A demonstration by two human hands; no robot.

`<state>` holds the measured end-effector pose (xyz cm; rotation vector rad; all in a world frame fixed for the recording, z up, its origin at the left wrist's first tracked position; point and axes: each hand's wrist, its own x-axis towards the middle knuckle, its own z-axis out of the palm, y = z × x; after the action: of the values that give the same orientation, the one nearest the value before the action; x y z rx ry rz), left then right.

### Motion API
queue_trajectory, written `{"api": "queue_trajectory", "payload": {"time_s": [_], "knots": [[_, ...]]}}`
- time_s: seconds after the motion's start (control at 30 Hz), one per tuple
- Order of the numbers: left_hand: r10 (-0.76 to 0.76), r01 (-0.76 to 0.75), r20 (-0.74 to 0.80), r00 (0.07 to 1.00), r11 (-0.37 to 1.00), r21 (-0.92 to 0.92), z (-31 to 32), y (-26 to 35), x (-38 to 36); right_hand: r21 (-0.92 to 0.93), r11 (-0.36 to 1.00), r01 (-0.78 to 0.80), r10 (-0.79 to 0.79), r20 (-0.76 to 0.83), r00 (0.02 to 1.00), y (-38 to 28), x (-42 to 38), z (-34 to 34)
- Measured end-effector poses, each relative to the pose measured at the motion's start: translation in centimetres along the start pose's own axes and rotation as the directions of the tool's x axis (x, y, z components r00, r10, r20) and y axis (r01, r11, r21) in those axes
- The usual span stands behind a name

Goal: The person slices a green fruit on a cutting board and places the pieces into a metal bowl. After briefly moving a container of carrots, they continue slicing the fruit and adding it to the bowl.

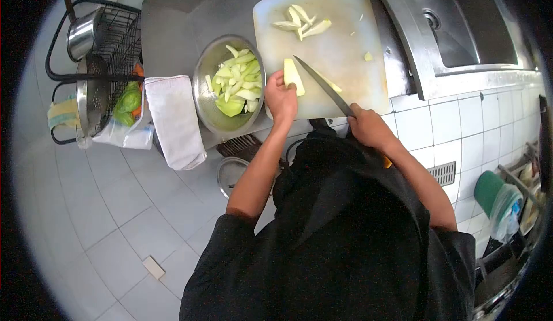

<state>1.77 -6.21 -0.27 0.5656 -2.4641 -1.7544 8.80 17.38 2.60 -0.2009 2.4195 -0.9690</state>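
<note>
My left hand [281, 97] grips a pale green vegetable piece [293, 76] on the white cutting board [351, 50]. In my right hand [370, 125] is a large kitchen knife [325, 87], its blade pointing up and left beside that piece, apart from it. Along the blade's far side lies a thin pale strip [332, 84]. Several cut wedges [318, 28] are loosely piled at the top of the board. To the left, a metal bowl [203, 109] holds many pale green cut pieces [233, 82].
A folded white cloth [174, 119] hangs over the counter's edge. On the left, a black wire rack [120, 42] stands near a metal pot [86, 33] and a bag of green and orange vegetables [128, 105]. A steel sink [478, 27] is at upper right.
</note>
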Motion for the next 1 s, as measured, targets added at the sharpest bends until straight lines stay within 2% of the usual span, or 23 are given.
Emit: {"api": "queue_trajectory", "payload": {"time_s": [0.03,0.1,0.2,0.3,0.33,0.43,0.47,0.57,0.6,0.67,0.77,0.87,0.93,1.0], "knots": [[0.066,-0.063,-0.012,0.998,0.984,0.164,-0.2,0.0,-0.2,0.115,0.991,-0.068,0.059,0.077,0.995,-0.1,-0.1,-0.6],[0.199,-0.173,-0.005,0.980,0.866,0.469,-0.3,0.4,-0.5,0.311,0.924,-0.223,0.151,0.239,0.959,-0.5,-0.2,-2.6],[0.523,-0.404,0.028,0.852,0.623,0.670,0.8,1.1,-2.2,0.559,0.723,-0.406,0.165,0.431,0.887,0.7,0.2,-3.6],[0.556,-0.529,0.181,0.812,0.568,0.630,1.3,1.8,-3.1,0.695,0.490,-0.526,0.135,0.536,0.834,1.3,0.0,-4.6],[0.531,-0.533,0.184,0.827,0.637,0.557,1.7,1.8,-3.0,0.689,0.507,-0.518,0.145,0.524,0.839,1.6,0.1,-4.6],[0.572,-0.653,0.316,0.757,0.656,0.378,2.6,2.9,-3.1,0.491,0.800,-0.345,0.134,0.413,0.901,2.4,0.3,-3.4],[0.581,-0.658,0.309,0.753,0.675,0.334,3.0,3.4,-3.0,0.300,0.926,-0.228,0.140,0.288,0.947,2.5,0.1,-2.8],[0.415,-0.680,0.572,0.708,0.619,0.393,3.1,4.3,-1.5,-0.076,0.996,0.053,-0.057,-0.044,0.997,3.0,-0.5,-0.2],[0.343,-0.655,0.601,0.722,0.620,0.432,3.2,4.6,-1.2,-0.116,0.991,-0.071,0.067,-0.036,0.997,1.2,-1.2,-0.9],[0.195,-0.609,0.646,0.738,0.604,0.514,3.4,5.6,-0.2,-0.184,0.979,-0.083,0.078,-0.036,0.996,0.8,-1.4,-0.9],[0.126,-0.582,0.623,0.772,0.532,0.615,4.7,5.8,0.7,-0.250,0.964,-0.087,0.078,-0.044,0.996,-0.1,-2.7,-0.8],[0.406,-0.695,0.570,0.714,0.502,0.514,6.0,4.1,1.6,-0.257,0.961,-0.100,0.094,-0.036,0.995,0.0,-4.2,-1.2],[0.429,-0.643,0.488,0.760,0.606,0.468,6.1,4.5,2.0,-0.259,0.963,-0.079,0.071,-0.038,0.997,0.5,-6.0,-1.7],[0.464,-0.593,0.374,0.803,0.681,0.429,5.2,5.1,2.0,-0.222,0.966,-0.136,0.128,-0.051,0.990,0.3,-8.1,-2.8]]}}
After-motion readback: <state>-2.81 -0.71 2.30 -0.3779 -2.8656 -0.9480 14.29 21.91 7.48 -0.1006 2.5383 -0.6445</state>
